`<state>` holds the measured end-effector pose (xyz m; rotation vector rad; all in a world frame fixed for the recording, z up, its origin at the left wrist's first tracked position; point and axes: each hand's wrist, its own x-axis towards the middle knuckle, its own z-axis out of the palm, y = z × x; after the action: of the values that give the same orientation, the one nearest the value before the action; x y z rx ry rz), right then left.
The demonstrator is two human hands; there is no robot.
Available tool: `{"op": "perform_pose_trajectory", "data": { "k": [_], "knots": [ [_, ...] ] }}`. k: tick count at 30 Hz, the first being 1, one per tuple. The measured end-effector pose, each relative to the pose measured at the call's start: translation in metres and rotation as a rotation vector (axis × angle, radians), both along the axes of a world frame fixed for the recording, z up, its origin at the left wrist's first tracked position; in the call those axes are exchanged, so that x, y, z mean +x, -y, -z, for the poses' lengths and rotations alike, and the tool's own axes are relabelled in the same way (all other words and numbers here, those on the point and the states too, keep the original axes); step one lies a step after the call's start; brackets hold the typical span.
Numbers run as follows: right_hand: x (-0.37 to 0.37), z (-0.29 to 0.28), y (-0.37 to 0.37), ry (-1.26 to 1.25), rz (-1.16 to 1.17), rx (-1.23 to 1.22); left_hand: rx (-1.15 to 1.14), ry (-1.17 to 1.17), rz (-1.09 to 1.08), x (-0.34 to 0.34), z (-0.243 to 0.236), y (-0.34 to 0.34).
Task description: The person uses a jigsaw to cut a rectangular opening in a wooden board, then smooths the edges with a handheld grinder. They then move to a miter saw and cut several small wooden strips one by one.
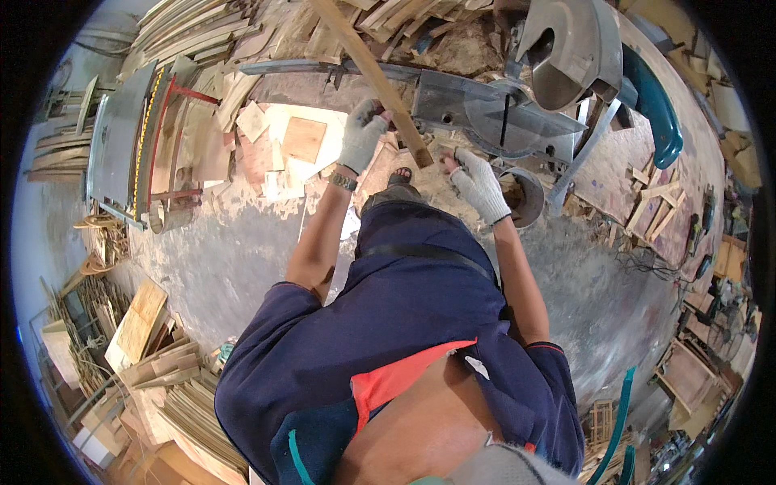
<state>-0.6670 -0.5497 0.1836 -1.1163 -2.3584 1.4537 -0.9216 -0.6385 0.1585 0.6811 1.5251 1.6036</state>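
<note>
A long wooden strip (372, 73) slants down from the top edge, its near end tilted toward me between my hands. My left hand (364, 139), in a grey-white work glove with bare fingertips, is closed on the left side of the strip, the fingers partly hidden by it. To the right of the strip's end, and apart from it, my right hand (477, 179) wears a similar glove; its fingers are loosely bent and parted, with nothing seen in them. Just beyond stands a mitre saw, with a grey metal fence (461, 101), a round slotted base and a teal handle (651, 105).
A metal pipe end (525, 198) opens beside my right hand. Wood offcuts (304, 139) lie on the floor ahead. At left stands a table saw (121, 137) with red bars. Stacked boards (198, 420) fill the lower left; cables (647, 263) lie at right.
</note>
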Motion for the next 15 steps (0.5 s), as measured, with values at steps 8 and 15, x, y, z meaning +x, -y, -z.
{"op": "perform_pose_trajectory", "data": {
  "k": [8, 15],
  "knots": [
    [-0.013, 0.016, 0.013, -0.196, -0.026, 0.002, -0.091, -0.222, 0.229, 0.050, 0.033, 0.023],
    [0.004, 0.021, 0.019, -0.117, -0.008, -0.050, -0.128, -0.220, 0.307, 0.074, 0.014, 0.028]
  ]
}}
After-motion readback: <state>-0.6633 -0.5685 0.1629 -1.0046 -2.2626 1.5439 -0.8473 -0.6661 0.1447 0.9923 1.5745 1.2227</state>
